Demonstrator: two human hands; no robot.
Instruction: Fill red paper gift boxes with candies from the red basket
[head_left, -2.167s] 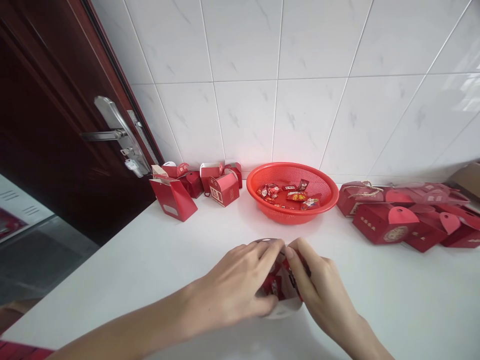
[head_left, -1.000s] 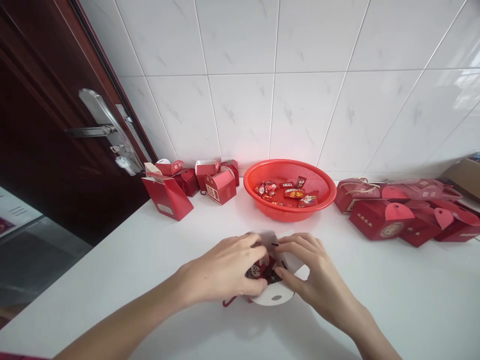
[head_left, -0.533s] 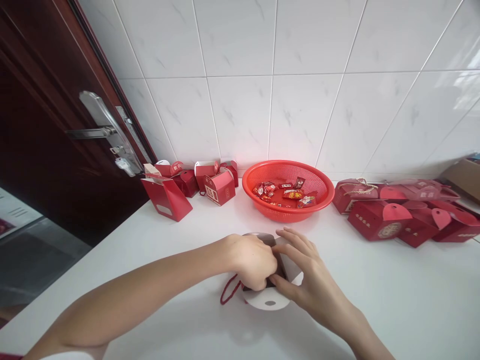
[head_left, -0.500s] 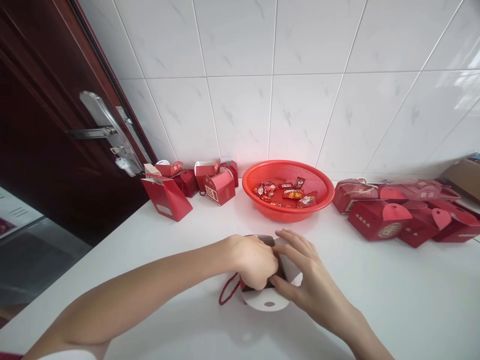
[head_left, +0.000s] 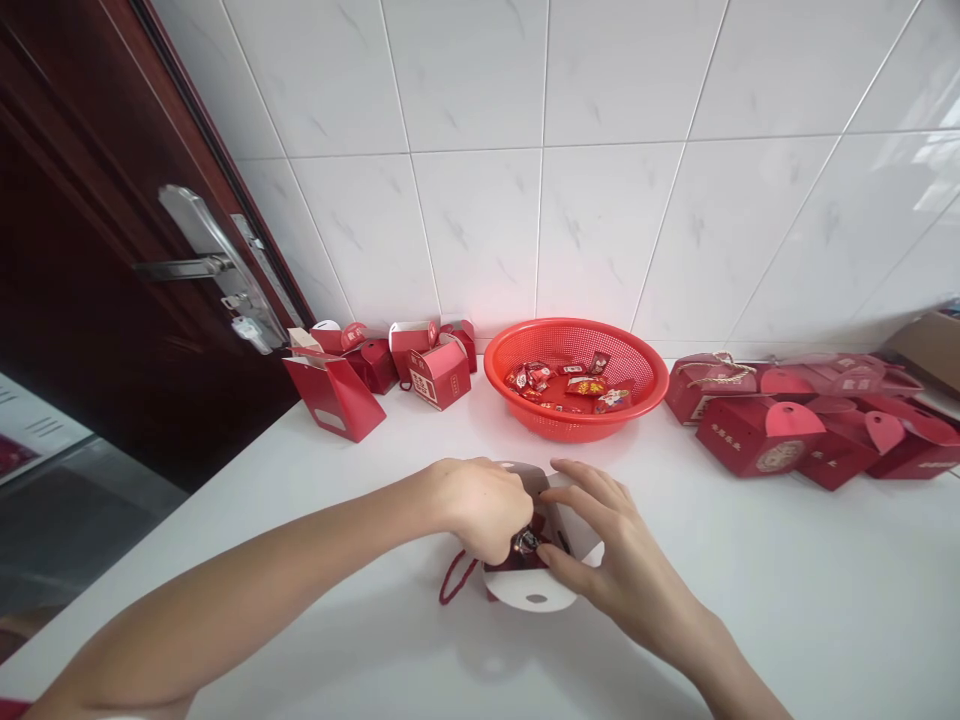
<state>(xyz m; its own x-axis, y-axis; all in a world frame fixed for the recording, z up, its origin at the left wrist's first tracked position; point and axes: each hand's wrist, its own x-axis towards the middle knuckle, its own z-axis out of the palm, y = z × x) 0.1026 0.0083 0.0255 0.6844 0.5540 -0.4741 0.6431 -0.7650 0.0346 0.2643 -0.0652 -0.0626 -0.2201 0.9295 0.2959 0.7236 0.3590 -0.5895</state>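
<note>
An open red paper candy box (head_left: pixel 534 592), white inside its flaps, stands on the white table with a red cord handle at its left. My left hand (head_left: pixel 484 505) reaches over its opening, knuckles up and fingers curled down inside. A shiny dark wrapped candy (head_left: pixel 526 542) shows by its fingertips, which are mostly hidden. More red lies in the box below. My right hand (head_left: pixel 611 530) steadies the box from the right, its thumb and fingers bent over the raised side flap (head_left: pixel 576 518).
Behind the box, a red plastic basket (head_left: pixel 570 428) holds several wrapped candies. Red paper boxes (head_left: pixel 442 376) cluster at the back left, and more folded red boxes (head_left: pixel 757 438) sit at the right. A tiled wall and a dark door (head_left: pixel 82 200) border the table.
My left hand has drawn up and a little to the left inside the box, so the wrapped candy now shows. My right hand stays nearly still at the flap.
</note>
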